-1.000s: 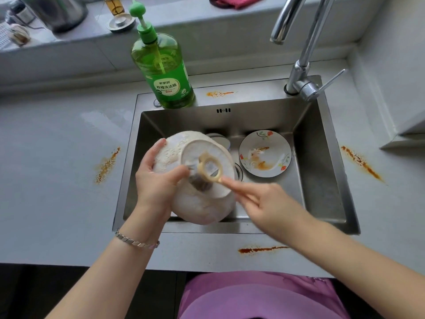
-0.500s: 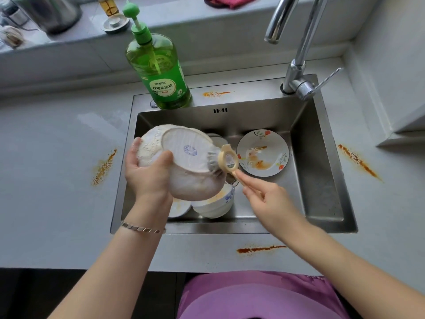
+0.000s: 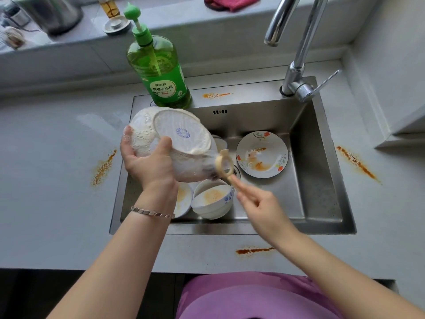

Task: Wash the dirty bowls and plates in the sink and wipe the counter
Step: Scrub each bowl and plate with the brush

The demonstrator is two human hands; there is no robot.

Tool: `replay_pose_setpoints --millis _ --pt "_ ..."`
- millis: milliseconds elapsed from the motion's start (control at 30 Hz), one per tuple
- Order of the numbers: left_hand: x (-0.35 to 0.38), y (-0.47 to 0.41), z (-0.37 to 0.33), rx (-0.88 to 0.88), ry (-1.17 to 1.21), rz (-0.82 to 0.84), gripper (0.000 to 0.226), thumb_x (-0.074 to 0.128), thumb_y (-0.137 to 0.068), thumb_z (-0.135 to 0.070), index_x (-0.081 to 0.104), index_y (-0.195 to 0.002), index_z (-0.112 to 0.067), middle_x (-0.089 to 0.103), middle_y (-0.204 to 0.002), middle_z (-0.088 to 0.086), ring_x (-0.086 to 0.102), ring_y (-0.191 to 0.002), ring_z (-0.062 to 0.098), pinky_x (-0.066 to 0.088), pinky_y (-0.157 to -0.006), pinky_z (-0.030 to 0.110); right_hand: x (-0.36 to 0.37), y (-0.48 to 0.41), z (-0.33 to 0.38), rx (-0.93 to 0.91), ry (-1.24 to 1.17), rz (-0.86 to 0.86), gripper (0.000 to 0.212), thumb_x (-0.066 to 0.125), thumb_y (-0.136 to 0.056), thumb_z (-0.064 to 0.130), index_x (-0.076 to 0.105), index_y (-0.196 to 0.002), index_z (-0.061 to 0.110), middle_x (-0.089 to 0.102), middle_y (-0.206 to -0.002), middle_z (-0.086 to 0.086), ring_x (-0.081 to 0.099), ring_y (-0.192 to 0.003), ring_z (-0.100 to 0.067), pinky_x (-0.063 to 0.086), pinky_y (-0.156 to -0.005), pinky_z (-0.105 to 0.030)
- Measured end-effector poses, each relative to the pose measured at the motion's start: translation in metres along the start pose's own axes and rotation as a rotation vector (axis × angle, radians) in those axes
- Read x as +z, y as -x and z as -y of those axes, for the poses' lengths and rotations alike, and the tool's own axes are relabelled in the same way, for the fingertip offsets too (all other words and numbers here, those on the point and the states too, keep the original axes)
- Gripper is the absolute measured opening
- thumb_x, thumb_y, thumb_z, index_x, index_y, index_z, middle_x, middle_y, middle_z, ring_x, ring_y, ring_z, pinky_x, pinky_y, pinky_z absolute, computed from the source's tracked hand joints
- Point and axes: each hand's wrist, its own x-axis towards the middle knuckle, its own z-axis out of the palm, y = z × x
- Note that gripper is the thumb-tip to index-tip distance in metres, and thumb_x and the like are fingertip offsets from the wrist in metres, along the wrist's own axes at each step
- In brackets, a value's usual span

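Head view: you are gripping the lathered bowl (image 3: 177, 137) bottom-up over the sink (image 3: 322, 192) with your left hand (image 3: 147, 164), thumb pressing near its foot ring and fingers curling round the rim. Your right hand (image 3: 259, 208) is pinching the handle of a ring-headed brush (image 3: 223, 165), whose scrubbing end is touching the bowl's lower wall. Foam is coating the bowl and your left fingers, so the likeliest failure is the bowl slipping out under a firm brush stroke. It would be falling onto the soiled small bowl (image 3: 212, 200) and saucer (image 3: 184, 199) lying directly beneath, chipping either. A wide stroke could also be flinging suds onto the counter (image 3: 50, 192), where orange stains (image 3: 104, 166) are waiting to be wiped. The dirty flowered plate (image 3: 262, 155) is lying flat on the sink floor, apart from both hands.
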Motion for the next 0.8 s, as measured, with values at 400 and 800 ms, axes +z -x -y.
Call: replay_pose_setpoints --millis 400,800 --pt "0.002 0.004 -0.005 -0.044 0.005 0.047 0.065 0.069 -0.068 0.005 0.05 -0.113 -0.038 0.056 -0.112 -0.01 0.061 -0.101 0.01 0.056 -0.08 0.026 -0.007 0.006 0.002 -0.025 -0.055 0.041 0.042 0.047 -0.095 0.01 0.046 -0.123 0.043 0.058 -0.075 0.042 0.05 -0.064 0.02 0.041 -0.071 0.0" --pt "-0.039 -0.003 -0.022 -0.145 -0.173 0.556 0.065 0.064 -0.068 0.016 0.061 -0.108 -0.036 0.061 -0.113 -0.003 0.068 -0.089 0.01 0.056 -0.063 0.025 -0.055 -0.042 0.017 0.22 -0.17 -0.068 0.037 0.045 -0.097 0.013 0.052 -0.126 0.035 0.029 -0.048 0.005 0.021 -0.032 -0.002 0.016 -0.033 -0.013"
